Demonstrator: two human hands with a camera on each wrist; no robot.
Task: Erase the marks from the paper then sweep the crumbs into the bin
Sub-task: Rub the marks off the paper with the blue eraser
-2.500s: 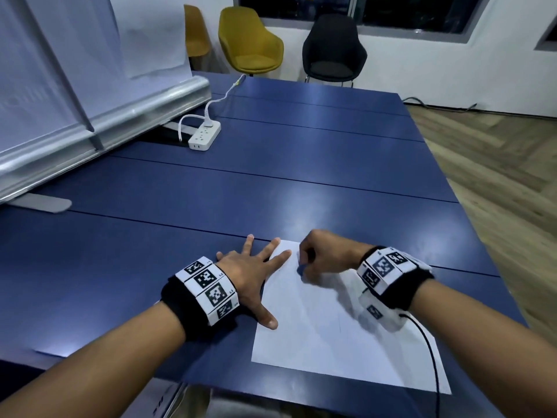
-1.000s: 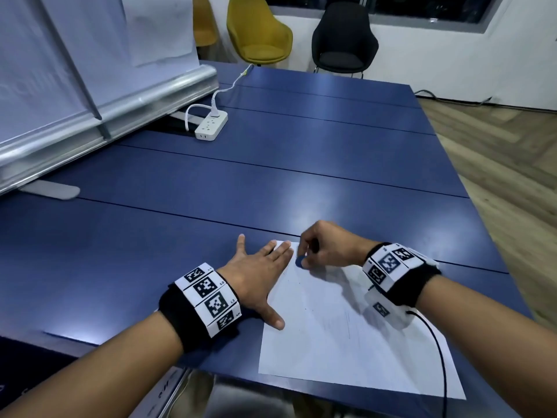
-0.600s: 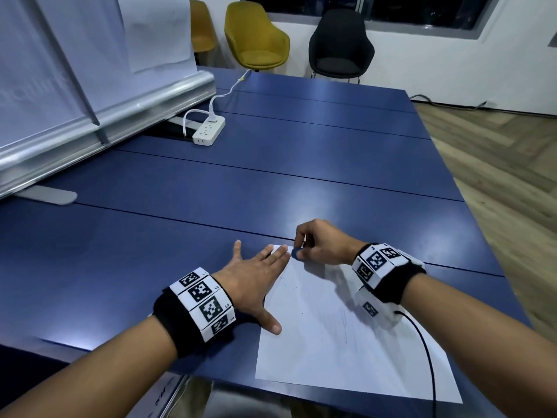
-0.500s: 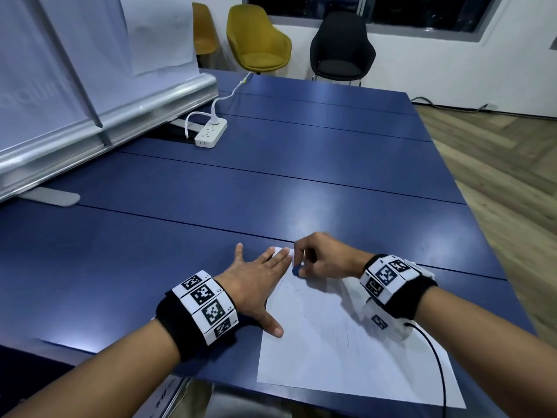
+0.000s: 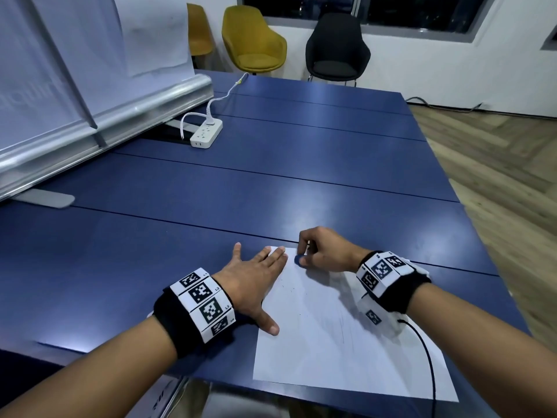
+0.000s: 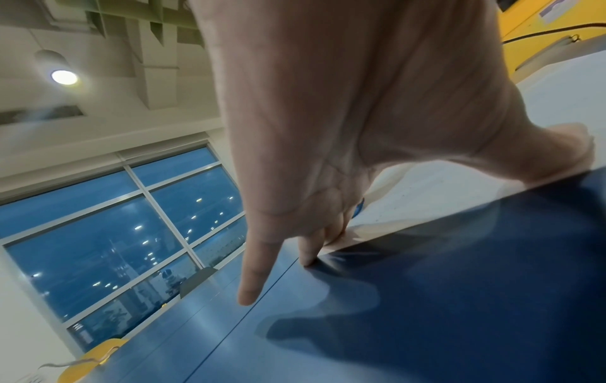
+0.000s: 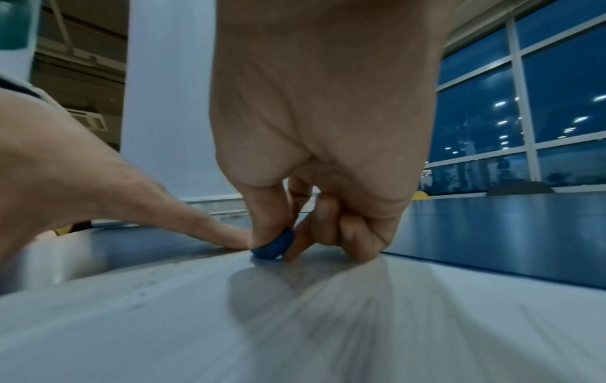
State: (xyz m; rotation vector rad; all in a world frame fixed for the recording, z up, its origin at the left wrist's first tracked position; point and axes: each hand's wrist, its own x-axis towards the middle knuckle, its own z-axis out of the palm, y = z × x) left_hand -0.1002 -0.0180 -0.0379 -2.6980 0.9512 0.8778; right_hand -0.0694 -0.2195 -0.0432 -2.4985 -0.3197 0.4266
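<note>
A white sheet of paper [image 5: 340, 336] lies on the blue table [image 5: 271, 188] near its front edge, with faint pencil lines and dark specks on it. My left hand [image 5: 256, 279] lies flat with straight fingers on the sheet's left edge and far corner. My right hand [image 5: 319, 251] pinches a small blue eraser [image 7: 274, 245] between thumb and fingers and presses it on the paper's far left corner, close to the left fingertips [image 7: 229, 239]. In the left wrist view the eraser [image 6: 359, 208] shows as a blue sliver behind the fingers. No bin is in view.
A white power strip [image 5: 206, 132] with its cable lies far left on the table. A whiteboard stand with a metal rail [image 5: 105, 122] runs along the left. Yellow chairs [image 5: 253, 40] and a black chair [image 5: 336, 46] stand beyond the table. Wooden floor lies to the right.
The right hand has rubbed the eraser back and forth in small strokes at the paper's far left corner. The left hand has stayed flat on the sheet.
</note>
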